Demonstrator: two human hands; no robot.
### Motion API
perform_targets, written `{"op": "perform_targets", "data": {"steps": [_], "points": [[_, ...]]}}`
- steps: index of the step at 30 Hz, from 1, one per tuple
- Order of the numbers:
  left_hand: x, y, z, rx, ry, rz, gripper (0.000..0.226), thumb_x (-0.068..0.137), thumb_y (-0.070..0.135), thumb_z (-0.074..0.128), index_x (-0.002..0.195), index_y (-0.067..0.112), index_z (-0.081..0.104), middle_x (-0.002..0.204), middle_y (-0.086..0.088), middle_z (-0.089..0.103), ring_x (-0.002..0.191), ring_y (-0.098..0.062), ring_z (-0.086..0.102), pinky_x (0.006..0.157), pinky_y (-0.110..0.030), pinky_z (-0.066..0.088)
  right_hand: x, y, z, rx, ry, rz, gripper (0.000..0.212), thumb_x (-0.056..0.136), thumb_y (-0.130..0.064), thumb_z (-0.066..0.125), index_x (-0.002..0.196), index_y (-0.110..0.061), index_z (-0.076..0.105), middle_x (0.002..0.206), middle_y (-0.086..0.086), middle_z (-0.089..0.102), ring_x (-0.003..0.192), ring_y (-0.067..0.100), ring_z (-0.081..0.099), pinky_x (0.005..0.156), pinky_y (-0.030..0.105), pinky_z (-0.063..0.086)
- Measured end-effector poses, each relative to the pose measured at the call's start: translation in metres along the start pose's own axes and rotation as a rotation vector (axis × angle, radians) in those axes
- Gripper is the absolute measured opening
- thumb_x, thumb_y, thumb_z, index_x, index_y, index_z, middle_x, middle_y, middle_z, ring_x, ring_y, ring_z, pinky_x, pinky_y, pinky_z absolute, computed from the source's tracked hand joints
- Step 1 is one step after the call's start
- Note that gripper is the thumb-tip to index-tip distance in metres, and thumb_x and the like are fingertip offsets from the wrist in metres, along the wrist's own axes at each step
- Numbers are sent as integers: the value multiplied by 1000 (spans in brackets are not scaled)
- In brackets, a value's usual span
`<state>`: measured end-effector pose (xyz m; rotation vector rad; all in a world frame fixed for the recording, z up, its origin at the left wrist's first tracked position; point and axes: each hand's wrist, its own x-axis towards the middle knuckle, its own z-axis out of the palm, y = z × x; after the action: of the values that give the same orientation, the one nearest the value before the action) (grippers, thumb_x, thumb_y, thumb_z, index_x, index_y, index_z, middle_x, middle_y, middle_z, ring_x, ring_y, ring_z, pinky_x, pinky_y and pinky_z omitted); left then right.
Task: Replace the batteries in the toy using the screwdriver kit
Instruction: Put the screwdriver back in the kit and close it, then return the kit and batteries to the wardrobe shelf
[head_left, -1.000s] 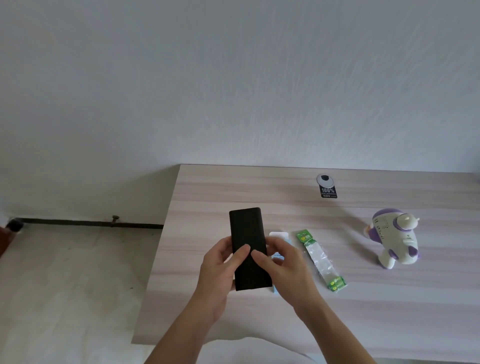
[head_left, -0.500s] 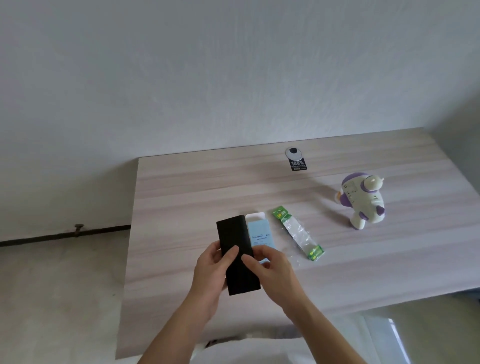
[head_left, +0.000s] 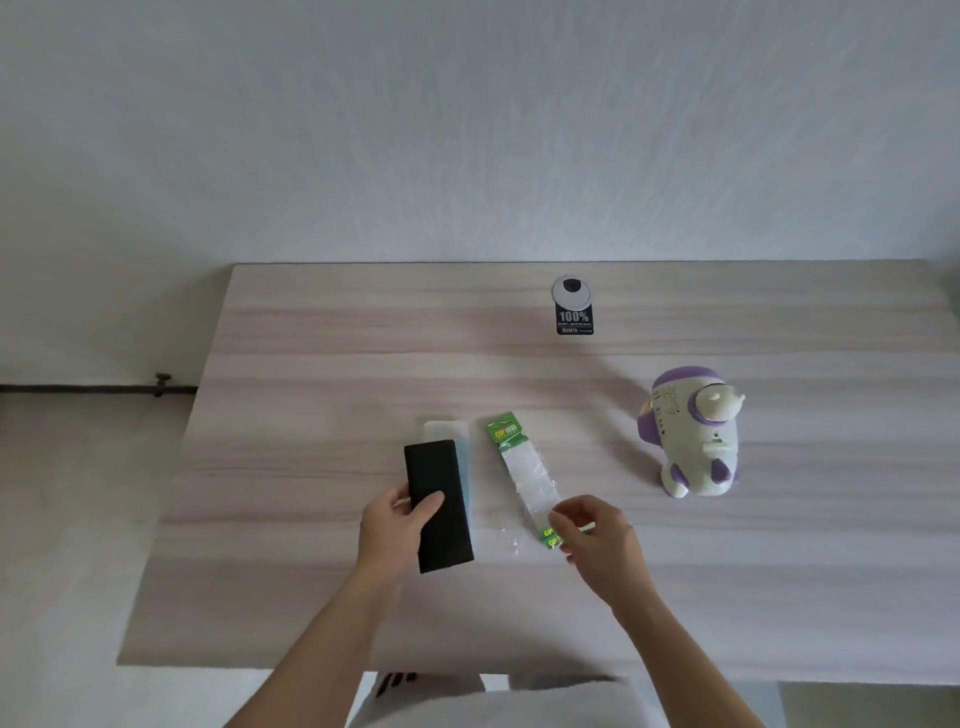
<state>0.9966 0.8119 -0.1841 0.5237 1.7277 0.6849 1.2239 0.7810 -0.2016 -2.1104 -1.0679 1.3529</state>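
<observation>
While the left hand (head_left: 397, 525) keeps its grip on the black screwdriver kit case (head_left: 439, 505), thumb laid across the front and fingers curled behind its left edge, the right hand (head_left: 597, 535) has let go of it. A moment ago both hands clasped the case together; now the right one sits over at the near end of the battery pack (head_left: 524, 475), its fingertips pinched at the green-printed end of the clear wrapper. Whether it actually has the wrapper gripped or only touches it, I cannot tell. The case is tilted, its far end pointing away, and it partly covers a pale blue box (head_left: 460, 452) lying flat on the wooden table (head_left: 311, 364) behind it. The pack lies just right of that box, slanting toward the person. The white and purple toy (head_left: 693, 441) stands upright well off to the right, untouched. Farther back, a round grommet with a black sticker (head_left: 573, 306) sits on the tabletop. The view has swung too: the table now lies square before the person.
</observation>
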Motion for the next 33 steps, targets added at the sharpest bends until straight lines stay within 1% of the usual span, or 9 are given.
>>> {"op": "perform_targets", "data": {"steps": [5,8,13,18,22,25,27,31,33], "points": [[21,-15,19,87,151,36,29,84,20,79,109,17,63,105,-4,72,96,-23,70,91,-46,57,31,17,-6,-168,71,-57,16,87,-31,72,96,-20,65,86,-1,66,77,18,62,67,30,48],[23,-26,21,160,188,58,29,86,27,77,111,19,65,105,-2,73,96,-23,70,88,-46,59,34,23,2,-303,60,-69,34,85,-41,73,105,-17,61,99,1,59,88,22,60,75,35,51],[24,-27,27,363,225,220,25,90,31,72,110,17,68,96,1,66,91,-20,63,77,-33,53,33,15,14,-489,95,-30,51,83,-53,70,114,-19,48,110,3,52,102,27,53,75,38,47],[23,-35,30,489,233,270,43,88,34,73,124,15,62,106,-2,54,97,-18,54,83,-29,43,31,12,25,-522,139,-26,60,78,-55,74,115,-18,44,109,5,53,101,27,54,73,35,46],[25,-37,30,465,204,257,55,83,34,77,131,16,58,111,1,55,106,-19,55,94,-37,49,36,9,30,-483,170,21,65,73,-51,80,109,-20,37,100,3,50,97,25,49,72,34,42],[25,-39,30,453,205,235,55,81,36,78,129,17,59,113,0,61,106,-19,57,94,-39,51,41,9,34,-433,142,84,61,71,-46,81,105,-19,39,98,2,52,93,24,48,72,35,41],[27,-38,30,466,203,228,50,80,37,79,123,17,63,110,-1,64,104,-21,59,90,-37,52,44,8,39,-414,94,105,49,73,-42,77,106,-17,50,95,1,58,89,24,54,69,35,45],[33,-34,34,463,163,168,45,78,35,81,115,13,66,107,-5,66,103,-25,59,89,-39,53,47,13,44,-422,38,20,42,89,-34,63,128,-18,59,92,5,53,82,27,53,68,33,42],[33,-36,35,464,156,164,42,77,36,81,111,14,67,104,-5,66,103,-26,59,90,-42,53,47,17,44,-254,33,15,33,94,-33,60,118,-11,63,94,9,57,82,29,56,65,31,43]]}}
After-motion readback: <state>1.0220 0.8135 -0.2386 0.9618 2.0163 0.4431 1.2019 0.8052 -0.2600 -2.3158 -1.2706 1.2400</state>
